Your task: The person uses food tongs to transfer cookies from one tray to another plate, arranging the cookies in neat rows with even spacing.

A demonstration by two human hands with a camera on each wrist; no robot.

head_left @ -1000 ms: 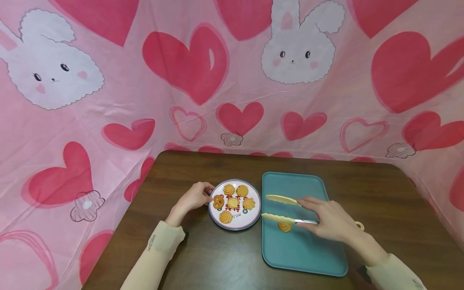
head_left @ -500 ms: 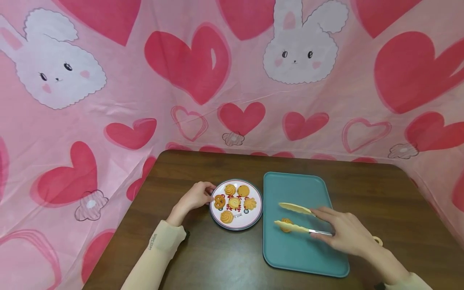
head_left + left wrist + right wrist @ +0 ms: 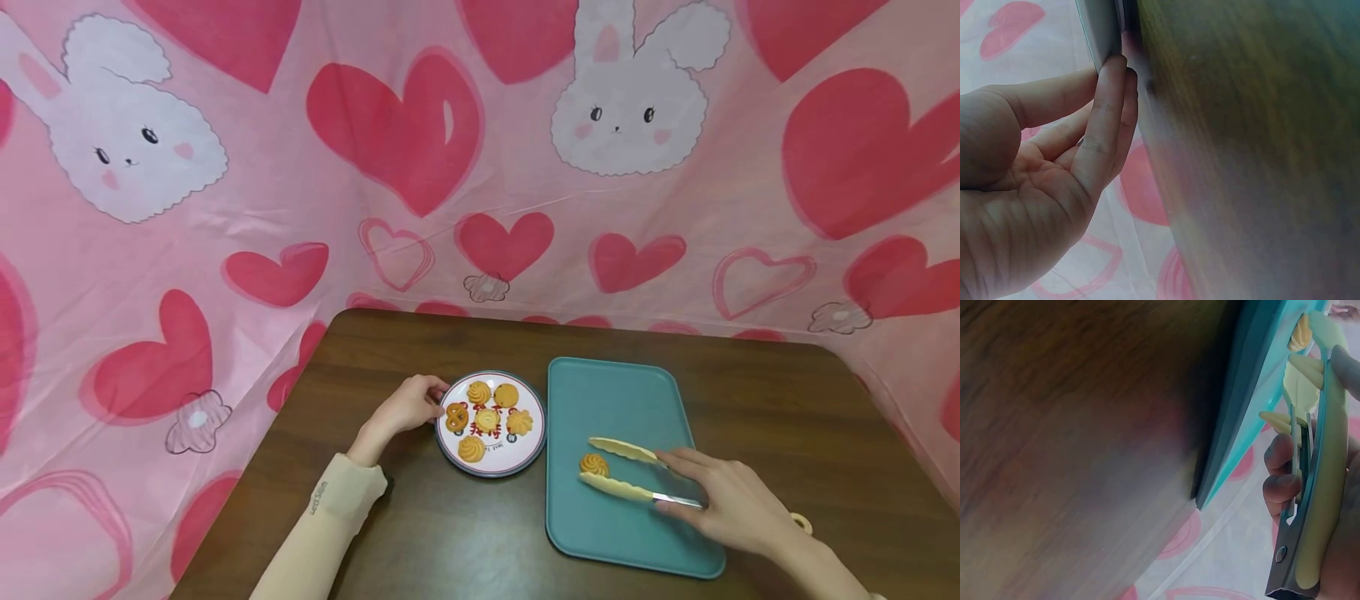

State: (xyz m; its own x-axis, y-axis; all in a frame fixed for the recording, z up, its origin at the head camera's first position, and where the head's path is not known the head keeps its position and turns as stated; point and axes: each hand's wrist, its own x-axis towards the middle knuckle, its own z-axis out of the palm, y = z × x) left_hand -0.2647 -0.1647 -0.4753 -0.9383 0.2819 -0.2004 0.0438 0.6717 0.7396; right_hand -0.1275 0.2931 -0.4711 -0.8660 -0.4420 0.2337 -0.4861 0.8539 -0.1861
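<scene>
My left hand [image 3: 407, 406] pinches the left rim of a round white plate [image 3: 498, 465] between thumb and fingers. In the left wrist view the fingertips [image 3: 1114, 70] meet the edge of the plate [image 3: 1099, 31]. Several cookies, one of them pretzel-shaped [image 3: 457, 417], lie on the plate. My right hand [image 3: 731, 500] holds cream-coloured tongs [image 3: 626, 488], their tips spread apart. One swirled cookie [image 3: 594, 464] lies on the teal tray [image 3: 615, 400], between the tips of the tongs and touched by neither as far as I can tell. In the right wrist view the tongs [image 3: 1329, 481] show their metal hinge end.
The plate stands just left of the tray on a dark brown wooden table [image 3: 420, 533]. A pink cloth [image 3: 525, 192] with hearts and rabbits hangs behind the table and along its left side.
My right hand has drawn the tongs away from the plate, right and toward me, so the tips now flank the cookie on the tray. The left hand keeps its hold on the plate.
</scene>
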